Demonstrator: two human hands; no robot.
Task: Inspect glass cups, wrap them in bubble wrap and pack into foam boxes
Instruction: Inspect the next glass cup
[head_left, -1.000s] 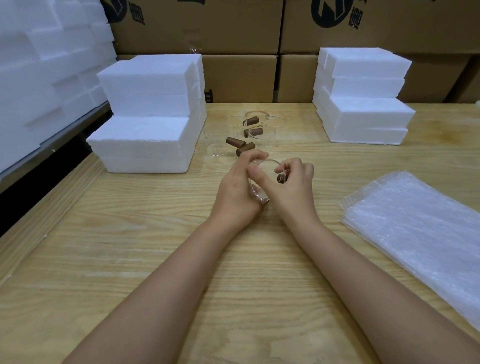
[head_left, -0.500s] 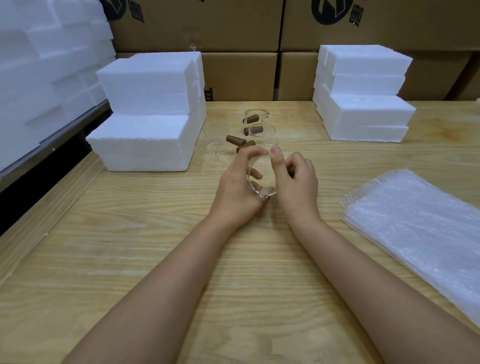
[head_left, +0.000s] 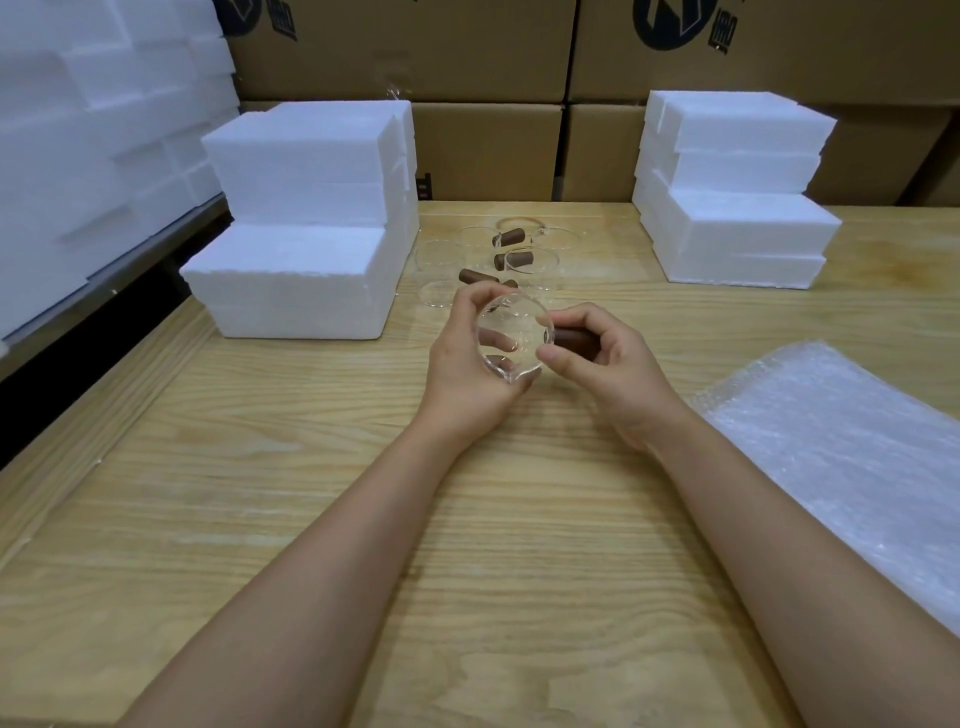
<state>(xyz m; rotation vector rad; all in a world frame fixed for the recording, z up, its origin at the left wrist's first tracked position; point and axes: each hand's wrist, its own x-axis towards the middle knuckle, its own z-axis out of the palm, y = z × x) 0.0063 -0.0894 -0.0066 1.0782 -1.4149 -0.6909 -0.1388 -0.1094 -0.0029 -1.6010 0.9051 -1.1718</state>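
The person is holding one cup (head_left: 511, 338) up off the table (head_left: 467, 545), near the middle of the view, tipped so that its mouth is facing the camera. The left hand (head_left: 467, 374) is cupping the glass body from the 9 o'clock side, its fingers curling round behind the glass and showing through it. The right hand (head_left: 608, 364) is grasping the brown handle (head_left: 574, 340), which is sticking out of the cup toward 3 o'clock; its fingers are wrapping the handle and its thumb is lying against the cup's wall. Both forearms are reaching in from the bottom edge, above the wood.

At 12 o'clock from the held cup, the other cups (head_left: 524, 260) are standing and lying in a loose cluster on the table – clear glass with brown handles pointing various ways. How many there are cannot be told, since the glass is blending into the wood.

At 10 o'clock a stepped stack of foam boxes (head_left: 306, 218) is sitting on the table, just beside the cluster. At 2 o'clock a second foam stack (head_left: 737, 192) is sitting well apart from the hands. At 4 o'clock a pile of bubble wrap (head_left: 852, 452) is lying flat, running off the right edge.

Cartons (head_left: 467, 52) are lining the back behind the table, and more foam (head_left: 78, 130) is stacked along the far left at 9 o'clock, off the table.
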